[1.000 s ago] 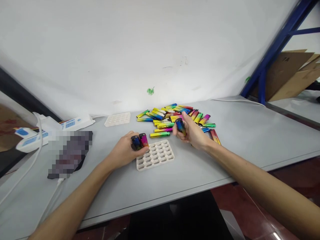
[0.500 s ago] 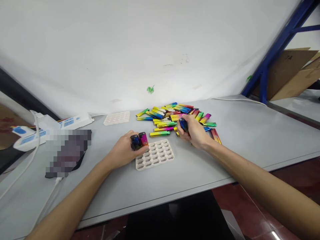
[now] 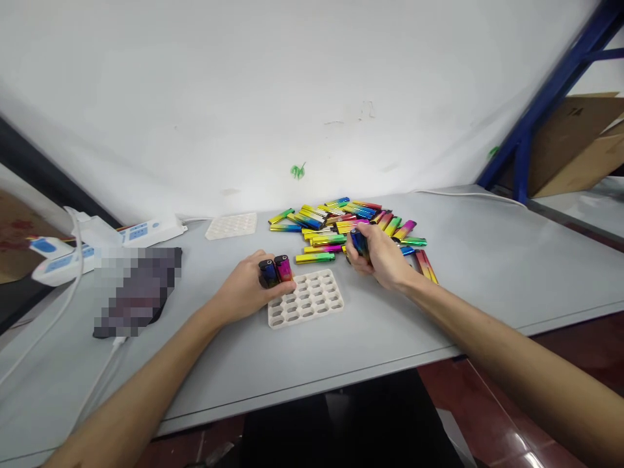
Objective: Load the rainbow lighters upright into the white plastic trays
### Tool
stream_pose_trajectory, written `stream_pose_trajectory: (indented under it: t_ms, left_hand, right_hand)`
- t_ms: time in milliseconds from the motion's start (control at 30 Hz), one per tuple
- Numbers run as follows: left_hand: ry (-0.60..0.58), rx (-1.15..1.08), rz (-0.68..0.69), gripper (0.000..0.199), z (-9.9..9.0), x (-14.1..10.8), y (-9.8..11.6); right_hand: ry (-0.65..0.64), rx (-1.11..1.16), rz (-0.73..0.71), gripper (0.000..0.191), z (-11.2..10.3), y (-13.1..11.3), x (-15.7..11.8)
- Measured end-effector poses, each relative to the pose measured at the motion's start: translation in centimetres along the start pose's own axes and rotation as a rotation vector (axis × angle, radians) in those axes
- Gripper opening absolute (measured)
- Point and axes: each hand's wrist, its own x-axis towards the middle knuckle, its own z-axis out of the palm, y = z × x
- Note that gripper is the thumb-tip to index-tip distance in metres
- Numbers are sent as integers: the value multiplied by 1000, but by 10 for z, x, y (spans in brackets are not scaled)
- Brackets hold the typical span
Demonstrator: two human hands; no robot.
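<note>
My left hand [image 3: 246, 286] is closed around two upright lighters, a dark blue one [image 3: 268, 273] and a pink one [image 3: 283, 268], over the left back part of a white tray [image 3: 306, 299] with rows of oval slots. My right hand [image 3: 383, 257] grips a blue lighter [image 3: 359, 244] at the front of the pile, its dark top facing up. Behind and beside that hand lie several shiny lighters [image 3: 324, 240] in yellow, green, blue, pink and red, heaped on the grey table [image 3: 390, 338]. The right fingers hide part of the pile.
A second white slotted tray [image 3: 231, 225] lies near the wall. On the left are a white power strip [image 3: 151, 232], cables and a blurred dark phone-like object [image 3: 139, 292]. Cardboard boxes [image 3: 575, 143] stand behind a blue metal frame [image 3: 524, 159] at right.
The view has shifted slightly, so the things on the table appear a little further right. Both hands keep their grip on the lighters and hardly move relative to the tray and pile.
</note>
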Motion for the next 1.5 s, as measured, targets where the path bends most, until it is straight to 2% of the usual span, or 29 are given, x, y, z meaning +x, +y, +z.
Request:
stream_pose_trajectory:
  t_ms: [133, 267, 400, 500, 700, 867, 1133, 1267, 1367, 1500]
  left_hand:
    - [-6, 10, 25, 40, 1, 1, 3]
    - [-26, -22, 51, 36, 4, 3, 8]
    - [-19, -22, 67, 33, 5, 3, 13]
    - [-10, -17, 80, 33, 6, 3, 15]
    - [11, -28, 76, 40, 9, 5, 12]
    - [8, -40, 74, 40, 11, 6, 9]
    - [4, -97, 18, 41, 13, 4, 9]
    - [8, -107, 5, 41, 14, 4, 9]
    - [30, -103, -9, 41, 15, 4, 12]
    - [26, -90, -20, 41, 13, 4, 15]
  right_hand:
    - [34, -133, -77, 52, 5, -3, -2]
    - [-24, -383, -194, 28, 10, -8, -4]
    - [-122, -307, -261, 17, 16, -5, -3]
    - [-136, -305, -236, 18, 22, -1, -4]
    - [-165, -566, -266, 17, 28, -4, -8]
    - [-187, -692, -296, 12, 29, -7, -9]
    - [-200, -976, -376, 16, 29, -4, -9]
    - [-245, -958, -380, 20, 26, -9, -10]
    - [-192, -909, -409, 26, 19, -11, -8]
    - [24, -1020, -479, 30, 7, -4, 0]
